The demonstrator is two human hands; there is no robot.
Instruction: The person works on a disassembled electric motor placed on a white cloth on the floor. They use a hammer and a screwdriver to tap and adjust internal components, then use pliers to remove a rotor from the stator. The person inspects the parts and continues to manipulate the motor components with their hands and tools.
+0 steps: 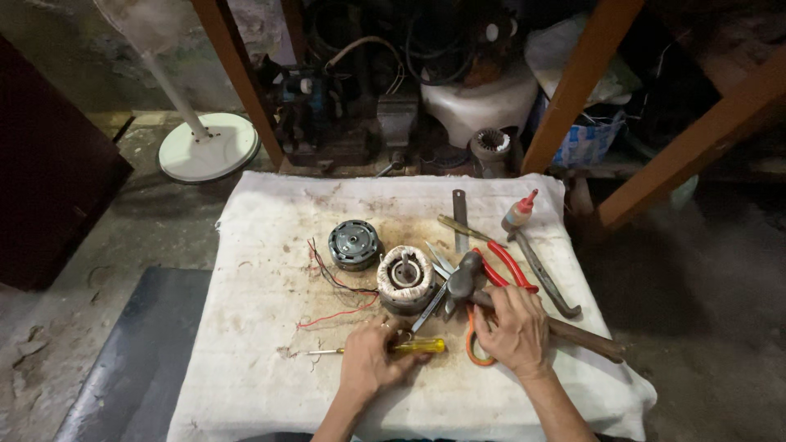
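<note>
Nearest, the left hand lay on the cloth-covered bench, fingers closed about a yellow-handled screwdriver lying flat, shaft pointing left. Just right of it, the right hand rested loosely curled over the hammer handle, gripping nothing firmly as far as could be judged. Beyond the hands stood the wound motor stator, its red leads trailing left, within easy reach. Farther left sat the round motor cover. Red-handled pliers and an oil bottle lay right, grouped as working tools.
</note>
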